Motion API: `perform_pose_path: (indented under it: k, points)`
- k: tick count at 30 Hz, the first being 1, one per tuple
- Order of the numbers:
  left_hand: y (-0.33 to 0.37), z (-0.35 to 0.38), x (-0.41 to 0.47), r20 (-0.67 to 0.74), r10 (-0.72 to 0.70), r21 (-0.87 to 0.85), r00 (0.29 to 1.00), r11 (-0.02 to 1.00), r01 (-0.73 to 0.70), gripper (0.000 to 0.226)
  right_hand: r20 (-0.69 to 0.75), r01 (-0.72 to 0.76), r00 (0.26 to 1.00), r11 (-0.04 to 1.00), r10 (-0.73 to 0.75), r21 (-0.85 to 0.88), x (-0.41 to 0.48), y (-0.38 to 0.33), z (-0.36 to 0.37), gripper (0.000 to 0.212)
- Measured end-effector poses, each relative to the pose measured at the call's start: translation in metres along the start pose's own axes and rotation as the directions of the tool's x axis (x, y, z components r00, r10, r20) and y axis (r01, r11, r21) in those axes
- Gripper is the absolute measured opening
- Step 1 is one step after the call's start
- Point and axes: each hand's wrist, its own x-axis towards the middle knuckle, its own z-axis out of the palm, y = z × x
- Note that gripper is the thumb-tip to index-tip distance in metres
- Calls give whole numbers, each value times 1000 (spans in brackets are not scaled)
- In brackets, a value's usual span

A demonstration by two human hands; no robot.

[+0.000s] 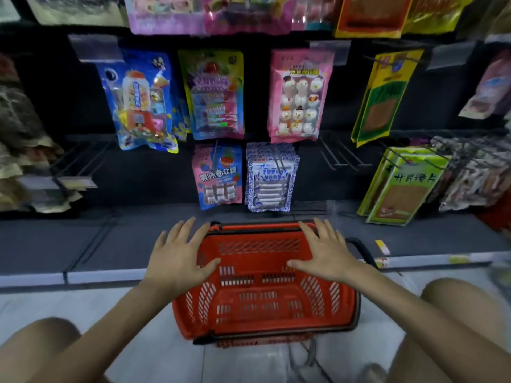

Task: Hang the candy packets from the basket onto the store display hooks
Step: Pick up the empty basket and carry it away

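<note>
Head view puts our left hand (177,258) and right hand (329,255) over the far half of the red basket (257,247), both spread flat with fingers apart, pinching nothing. We see no candy packets inside the basket; the nearest, a pink packet (218,175) and a blue-and-white packet (272,178), hang upright just beyond its far rim, midway between our hands. Bare hooks (343,154) jut out beyond the basket's far right corner, nearer our right hand.

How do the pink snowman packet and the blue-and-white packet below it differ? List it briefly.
The pink snowman packet hangs in the upper row, the blue-and-white packet lower. The pink one shows snowman figures, the blue-and-white one white bars. Both hang facing outward.
</note>
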Motion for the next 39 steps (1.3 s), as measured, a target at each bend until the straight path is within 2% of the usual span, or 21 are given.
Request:
perform_pose_path:
  k: [3, 7, 12, 15, 18, 21, 23, 26, 29, 33, 36, 39]
  points:
    - [-6, 35, 5, 14, -15, 10, 1000, 1000, 15, 93, 0, -66, 998, 998, 66, -15, 14, 17, 34, 113]
    - [-21, 94, 15, 160, -53, 76, 986, 996, 41, 86, -40, -180, 983, 982, 178, -51, 32, 45, 89, 112]
    - [-28, 141, 26, 140, -174, 0, 975, 985, 175, 91, -9, -317, 948, 936, 319, -155, 54, 60, 127, 110]
    - [-24, 145, 37, 157, -241, -60, 958, 966, 253, 95, -54, -396, 918, 916, 393, -57, 61, 63, 124, 106]
    - [-29, 143, 51, 136, -321, -125, 937, 933, 338, 90, -103, -457, 881, 887, 462, 71, 61, 72, 114, 99]
    - [-34, 135, 63, 202, -411, -208, 889, 869, 449, 87, -88, -484, 851, 838, 518, 252, 63, 80, 102, 90]
    - [-36, 132, 69, 248, -476, -300, 844, 791, 534, 92, -41, -532, 819, 784, 572, 321, 65, 84, 95, 84]
    - [-43, 130, 72, 381, -570, -322, 728, 656, 683, 85, 41, -637, 747, 696, 664, 332, 61, 85, 87, 77]
    - [-42, 121, 68, 497, -614, -308, 612, 535, 787, 65, 184, -746, 637, 539, 749, 391, 59, 88, 80, 60]
    - [-27, 93, 63, 508, -634, -410, 583, 417, 811, 39, 318, -802, 584, 469, 747, 370, 48, 80, 64, 47]
    - [-31, 51, 46, 510, -640, -466, 575, 357, 810, 38, 343, -803, 582, 457, 737, 382, 17, 56, 30, 48]
    - [-48, -3, 10, 533, -641, -445, 552, 343, 827, 38, 345, -808, 580, 468, 738, 357, -15, 28, -15, 53]
